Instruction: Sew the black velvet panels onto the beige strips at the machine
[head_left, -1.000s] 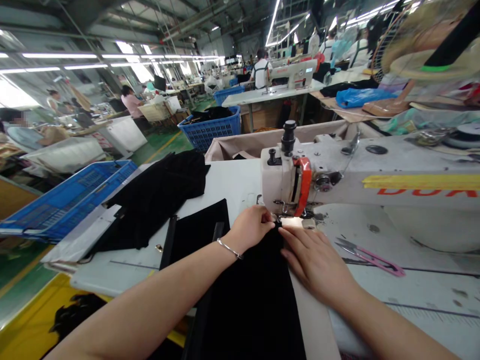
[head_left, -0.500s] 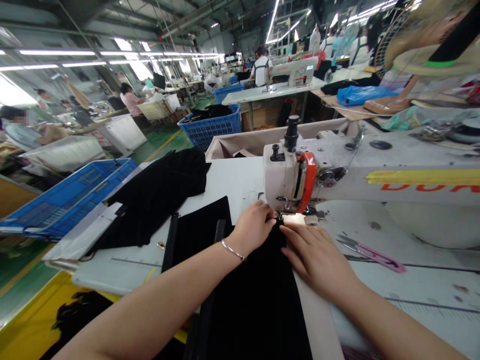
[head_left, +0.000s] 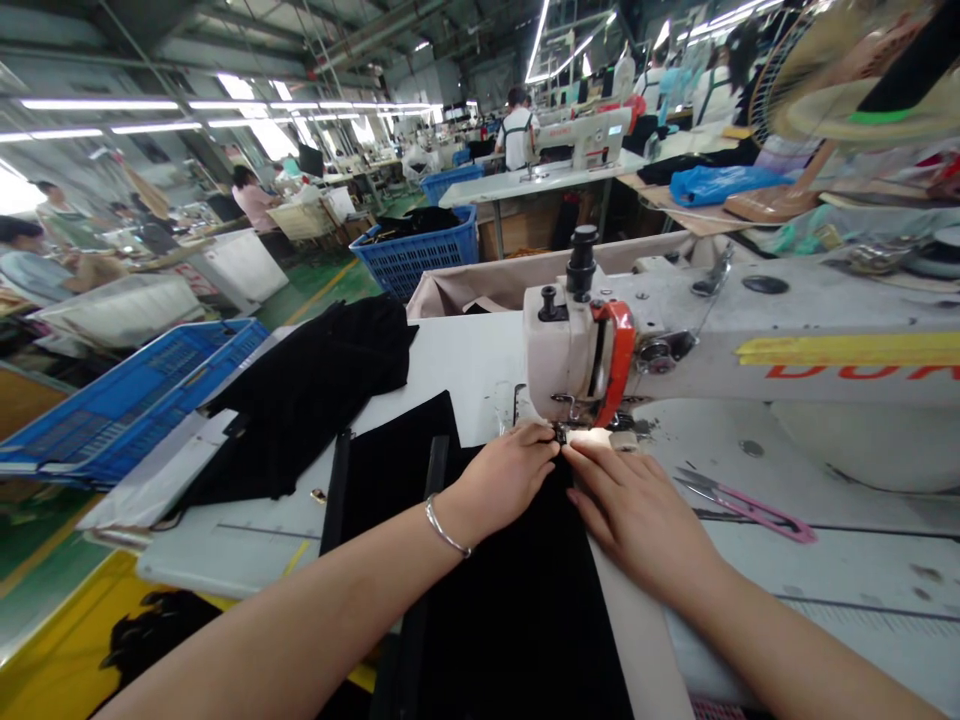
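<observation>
A black fabric piece runs from the table's front edge up to the presser foot of a white sewing machine. My left hand, with a silver bangle at its wrist, pinches the fabric just left of the foot; its fingertips are partly hidden. To the right of the foot, my right hand lies over the fabric's edge, fingers stretched out and thumb apart. Darker strips run along the cloth on the left. Pink-handled thread snips rest on the table to the right.
A heap of black fabric covers the table's left part. Beyond it stands a blue crate, with a yellow bin below. Behind the machine is a beige fabric-sided bin. Other people work farther off.
My left hand has shifted slightly down, and its fingers lie flatter beside the presser foot. My right hand stays nearly in place. The view has moved a little.
</observation>
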